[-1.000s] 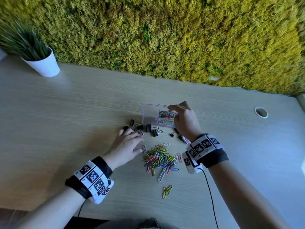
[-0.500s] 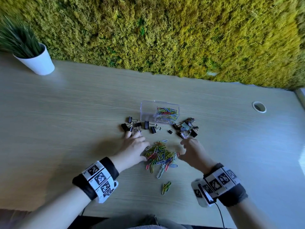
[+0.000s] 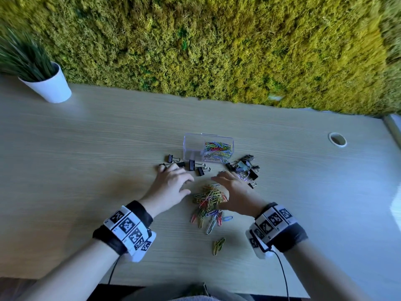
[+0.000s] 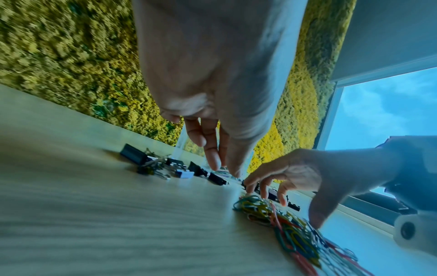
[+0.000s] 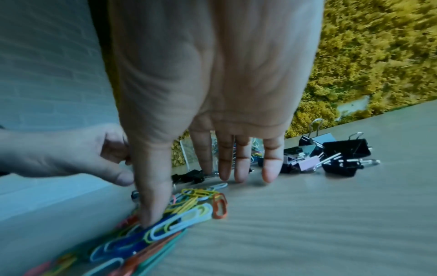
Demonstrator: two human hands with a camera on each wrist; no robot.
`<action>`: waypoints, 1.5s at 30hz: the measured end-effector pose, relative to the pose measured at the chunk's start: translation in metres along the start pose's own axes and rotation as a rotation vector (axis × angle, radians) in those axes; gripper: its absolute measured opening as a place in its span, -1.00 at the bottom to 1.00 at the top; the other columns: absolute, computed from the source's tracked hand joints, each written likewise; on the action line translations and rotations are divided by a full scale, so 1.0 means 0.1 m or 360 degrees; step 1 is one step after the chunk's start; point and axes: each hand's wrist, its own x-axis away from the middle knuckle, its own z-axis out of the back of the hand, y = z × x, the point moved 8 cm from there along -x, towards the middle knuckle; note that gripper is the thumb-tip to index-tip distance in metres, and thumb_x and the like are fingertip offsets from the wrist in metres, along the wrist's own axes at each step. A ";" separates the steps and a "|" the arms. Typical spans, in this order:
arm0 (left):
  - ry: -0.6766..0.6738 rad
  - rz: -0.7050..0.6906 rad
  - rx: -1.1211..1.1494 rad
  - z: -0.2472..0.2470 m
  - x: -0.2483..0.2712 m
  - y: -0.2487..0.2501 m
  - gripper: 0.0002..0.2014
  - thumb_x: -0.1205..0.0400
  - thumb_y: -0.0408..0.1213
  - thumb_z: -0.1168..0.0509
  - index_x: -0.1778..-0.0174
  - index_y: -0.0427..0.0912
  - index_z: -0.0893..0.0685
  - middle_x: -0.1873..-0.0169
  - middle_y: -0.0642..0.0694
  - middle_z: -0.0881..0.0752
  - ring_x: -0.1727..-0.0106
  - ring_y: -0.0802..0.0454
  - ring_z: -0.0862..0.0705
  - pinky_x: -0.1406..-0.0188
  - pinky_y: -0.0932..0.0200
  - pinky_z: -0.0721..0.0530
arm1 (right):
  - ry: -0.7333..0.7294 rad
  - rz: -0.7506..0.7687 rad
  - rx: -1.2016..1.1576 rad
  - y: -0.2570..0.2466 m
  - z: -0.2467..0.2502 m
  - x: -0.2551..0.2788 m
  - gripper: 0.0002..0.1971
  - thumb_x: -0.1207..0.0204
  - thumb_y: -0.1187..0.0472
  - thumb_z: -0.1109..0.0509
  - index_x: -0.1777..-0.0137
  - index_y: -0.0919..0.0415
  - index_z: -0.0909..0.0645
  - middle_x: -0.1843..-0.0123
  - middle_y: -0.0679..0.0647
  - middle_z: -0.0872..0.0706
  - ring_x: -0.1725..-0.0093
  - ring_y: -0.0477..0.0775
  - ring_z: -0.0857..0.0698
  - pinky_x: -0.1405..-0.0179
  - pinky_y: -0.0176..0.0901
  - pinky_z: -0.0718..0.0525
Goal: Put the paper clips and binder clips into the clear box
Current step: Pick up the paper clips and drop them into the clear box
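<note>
The clear box (image 3: pixel 195 146) stands open mid-table with coloured paper clips (image 3: pixel 218 148) in its right half. A pile of loose coloured paper clips (image 3: pixel 208 200) lies nearer me, and a small bunch (image 3: pixel 219 246) closer still. Black binder clips lie left (image 3: pixel 191 165) and right (image 3: pixel 245 168) of the box front. My right hand (image 3: pixel 219 187) arches over the pile's right side; in the right wrist view its thumb presses on the clips (image 5: pixel 179 222) and its straight fingertips (image 5: pixel 236 177) touch the table. My left hand (image 3: pixel 175 180) rests left of the pile with relaxed fingers and holds nothing.
A white pot with a green plant (image 3: pixel 50 85) stands at the far left. A moss wall (image 3: pixel 217 51) runs behind the wooden table (image 3: pixel 86 159). A round cable hole (image 3: pixel 337 139) is at the far right. Wrist cables hang over the near table edge.
My right hand has left the box, drawn back and settled onto the right side of the paper clip pile. The left hand has stayed beside the pile, barely shifting.
</note>
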 end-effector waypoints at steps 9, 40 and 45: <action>-0.0031 0.0031 0.0004 -0.03 0.06 -0.06 -0.65 -0.44 0.04 -0.43 -0.11 0.03 -0.70 0.01 0.15 -0.73 -0.05 0.08 -0.48 0.00 0.04 -0.24 | -0.0022 0.0093 0.0130 -0.02 -0.19 -0.20 -0.58 -0.38 -0.02 -0.46 -0.24 0.01 -0.58 -0.17 -0.07 -0.57 -0.21 0.03 -0.44 -0.09 0.00 -0.64; -0.0266 0.0086 -0.0076 -0.31 0.02 0.33 -0.62 -0.52 0.03 -0.36 -0.23 0.01 -0.65 -0.16 0.11 -0.67 -0.26 0.07 -0.47 -0.34 0.04 -0.21 | 0.0900 -0.0056 -0.0413 0.25 1.10 -0.51 -0.82 -0.35 0.22 -0.54 0.04 0.17 -0.76 0.16 0.01 -0.75 0.06 0.00 -0.52 0.12 -0.10 -0.53; -0.0242 0.0102 -0.0022 -0.32 -0.04 0.28 -0.71 -0.56 -0.05 -0.36 -0.18 0.01 -0.69 -0.13 0.08 -0.69 -0.25 0.06 -0.47 -0.30 0.05 -0.21 | 0.1140 -0.0026 -0.0358 0.31 1.09 -0.34 -0.79 -0.35 0.18 -0.55 0.02 0.16 -0.75 0.17 0.00 -0.74 0.05 0.08 -0.55 0.10 0.02 -0.60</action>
